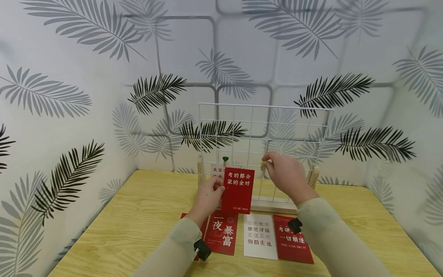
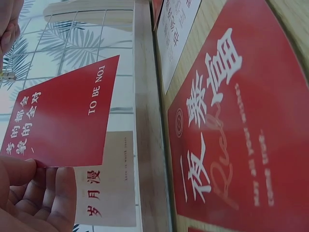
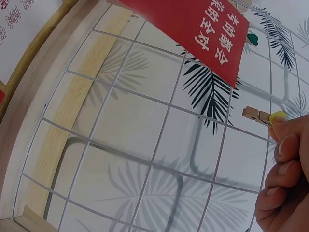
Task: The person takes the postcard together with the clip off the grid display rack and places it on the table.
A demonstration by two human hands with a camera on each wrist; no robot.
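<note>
Between thumb and fingers, my left hand [image 1: 212,194] pinches the left edge of a red card [image 1: 237,192] with white lettering, held upright before a white wire grid [image 1: 287,140]. My right hand [image 1: 285,173] pinches a small wooden clothespin [image 3: 256,115] with a yellow top, a little to the right of the card and near the grid. Behind the held card, a pale card [image 2: 107,181] with red lettering hangs on the grid, partly covered. A green heart-topped clip [image 1: 225,158] shows above it.
The grid stands in a wooden base [image 1: 273,206] on a wood-grain table [image 1: 114,227]. In front lie a red card [image 1: 225,234], a white card [image 1: 259,236] and another red card [image 1: 294,246]. One more red card is mostly hidden under the left forearm. Leaf-patterned wall covering surrounds the table.
</note>
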